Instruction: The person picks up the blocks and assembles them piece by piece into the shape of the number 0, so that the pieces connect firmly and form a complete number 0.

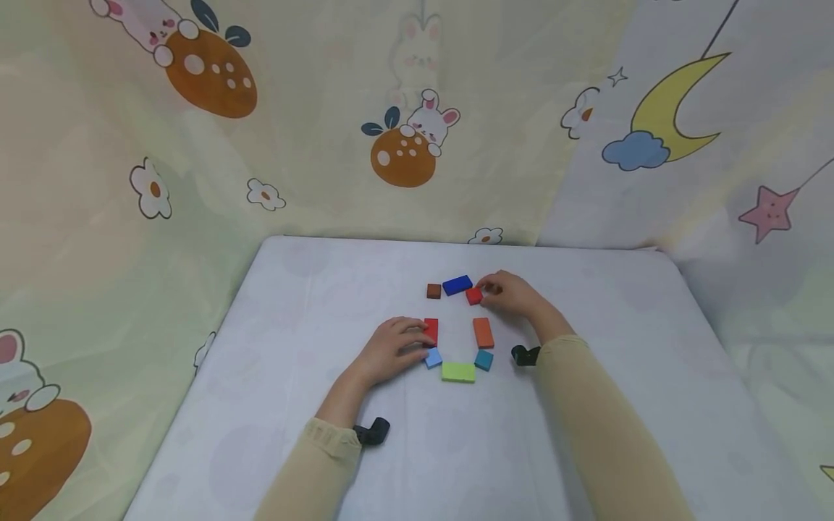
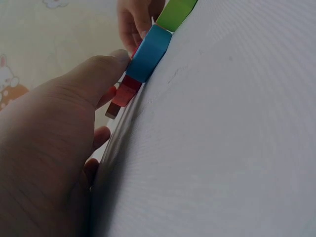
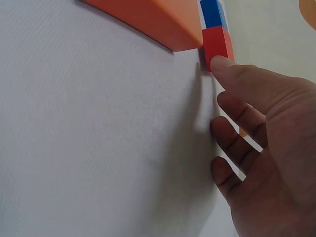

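Observation:
On the white table several coloured blocks lie in a ring with gaps. My right hand (image 1: 515, 295) is at the upper right, thumb and index finger pinching a small red block (image 1: 473, 295) that touches a dark blue block (image 1: 457, 285). A brown block (image 1: 434, 291) sits left of the blue one. My left hand (image 1: 394, 349) rests at the ring's left side, fingers loosely extended. Its fingertips touch a long red block (image 1: 431, 331), and its thumb (image 2: 111, 61) lies against the light blue block (image 2: 149, 53). An orange block (image 3: 163, 22) lies near my right hand.
A lime green block (image 1: 458, 373) and a teal block (image 1: 483, 360) form the near side of the ring. Black wrist devices (image 1: 373, 432) show at both sleeves. Behind the table (image 1: 313, 289) hangs a patterned cloth (image 1: 313, 145) with cartoon rabbits.

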Demonstrator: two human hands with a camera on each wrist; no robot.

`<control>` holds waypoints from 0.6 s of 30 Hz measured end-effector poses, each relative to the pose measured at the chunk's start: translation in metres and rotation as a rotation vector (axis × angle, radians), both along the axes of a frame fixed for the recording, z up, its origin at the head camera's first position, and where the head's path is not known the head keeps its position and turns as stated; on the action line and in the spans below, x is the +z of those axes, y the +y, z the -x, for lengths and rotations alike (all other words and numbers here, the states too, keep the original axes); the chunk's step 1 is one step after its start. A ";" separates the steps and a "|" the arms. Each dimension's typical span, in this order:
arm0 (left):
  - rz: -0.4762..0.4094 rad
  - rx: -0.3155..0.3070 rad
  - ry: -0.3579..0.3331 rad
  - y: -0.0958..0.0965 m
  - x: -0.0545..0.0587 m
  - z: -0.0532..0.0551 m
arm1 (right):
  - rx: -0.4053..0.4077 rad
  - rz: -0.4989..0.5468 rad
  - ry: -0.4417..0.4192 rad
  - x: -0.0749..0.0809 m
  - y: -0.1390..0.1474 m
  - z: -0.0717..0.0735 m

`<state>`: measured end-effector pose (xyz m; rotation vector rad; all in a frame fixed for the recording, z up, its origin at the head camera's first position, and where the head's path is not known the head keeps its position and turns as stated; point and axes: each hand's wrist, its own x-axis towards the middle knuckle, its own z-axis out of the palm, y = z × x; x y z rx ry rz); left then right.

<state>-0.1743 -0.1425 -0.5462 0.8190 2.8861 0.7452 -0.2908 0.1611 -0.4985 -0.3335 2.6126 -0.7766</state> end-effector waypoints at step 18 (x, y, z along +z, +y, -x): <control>-0.017 -0.003 -0.020 0.001 0.002 0.000 | 0.084 0.003 -0.049 0.003 0.004 -0.014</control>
